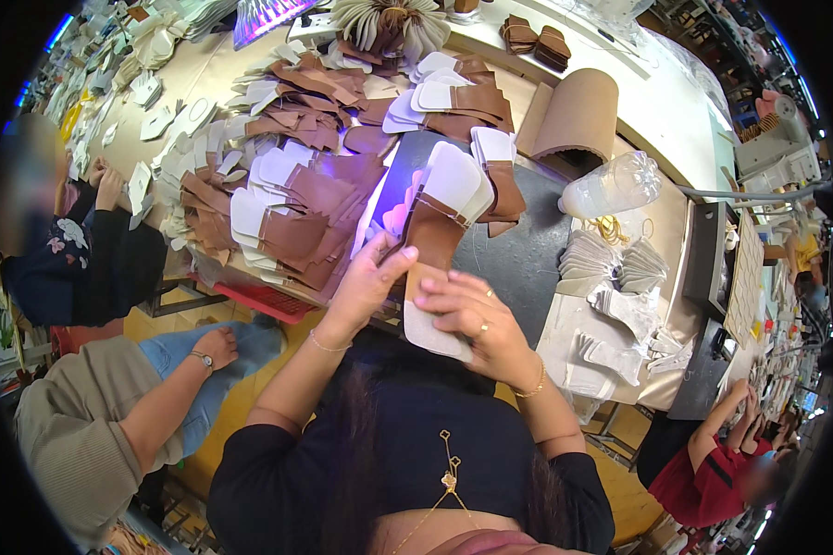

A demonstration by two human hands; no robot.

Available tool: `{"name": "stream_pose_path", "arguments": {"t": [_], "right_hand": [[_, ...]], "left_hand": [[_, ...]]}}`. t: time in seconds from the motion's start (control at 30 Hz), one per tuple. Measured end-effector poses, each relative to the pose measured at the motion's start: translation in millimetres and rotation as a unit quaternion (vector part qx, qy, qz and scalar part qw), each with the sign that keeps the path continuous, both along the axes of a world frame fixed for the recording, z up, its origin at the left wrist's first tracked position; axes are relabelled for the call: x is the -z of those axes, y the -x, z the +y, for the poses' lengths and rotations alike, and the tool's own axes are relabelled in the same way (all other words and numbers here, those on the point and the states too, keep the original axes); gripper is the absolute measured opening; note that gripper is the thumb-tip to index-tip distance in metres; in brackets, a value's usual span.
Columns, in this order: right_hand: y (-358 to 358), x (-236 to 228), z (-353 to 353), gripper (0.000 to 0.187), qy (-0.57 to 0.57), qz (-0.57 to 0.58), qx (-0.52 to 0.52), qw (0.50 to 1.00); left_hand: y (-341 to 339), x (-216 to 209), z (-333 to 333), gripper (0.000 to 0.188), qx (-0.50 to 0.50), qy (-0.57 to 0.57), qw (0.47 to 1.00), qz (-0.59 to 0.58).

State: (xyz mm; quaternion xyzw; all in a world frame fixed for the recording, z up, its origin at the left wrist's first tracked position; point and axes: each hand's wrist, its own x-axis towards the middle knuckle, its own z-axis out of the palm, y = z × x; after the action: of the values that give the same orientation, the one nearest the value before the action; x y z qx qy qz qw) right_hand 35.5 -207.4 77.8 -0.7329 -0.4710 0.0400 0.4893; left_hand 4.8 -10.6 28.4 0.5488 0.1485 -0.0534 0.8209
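Both my hands hold a brown leather piece (430, 235) in front of me, over the table's near edge. Its near end shows a tan and pale backing, and more white-tipped pieces lie against its far end. My left hand (377, 270) pinches its left edge, thumb on top. The fingers of my right hand (479, 324) lie curled over the near end, gripping it; the thumb is hidden. Just beyond, another stack of white-tipped leather pieces (502, 180) rests on the black work mat (528, 236). Left of my hands is a large heap of similar pieces (292, 231).
A brown curved form (578, 120) and a clear plastic bottle (611, 188) stand at the right. Fanned pale pieces (588, 262) lie nearer. A red tray (264, 301) juts below the table's left edge. Seated people are close at left (111, 407) and right (713, 476).
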Motion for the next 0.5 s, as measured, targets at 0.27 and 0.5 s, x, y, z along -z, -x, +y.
{"name": "stream_pose_path", "arguments": {"t": [0.27,0.5], "right_hand": [[17,-10,-48,0.022,-0.107,0.246,0.009,0.963],[-28,37,-70,0.031,0.111,0.188,0.320,0.922]], "left_hand": [[-1,3,-10,0.021,0.008,0.014,1.000,-0.021],[5,5,0,0.028,0.043,0.012,0.998,-0.033]]}}
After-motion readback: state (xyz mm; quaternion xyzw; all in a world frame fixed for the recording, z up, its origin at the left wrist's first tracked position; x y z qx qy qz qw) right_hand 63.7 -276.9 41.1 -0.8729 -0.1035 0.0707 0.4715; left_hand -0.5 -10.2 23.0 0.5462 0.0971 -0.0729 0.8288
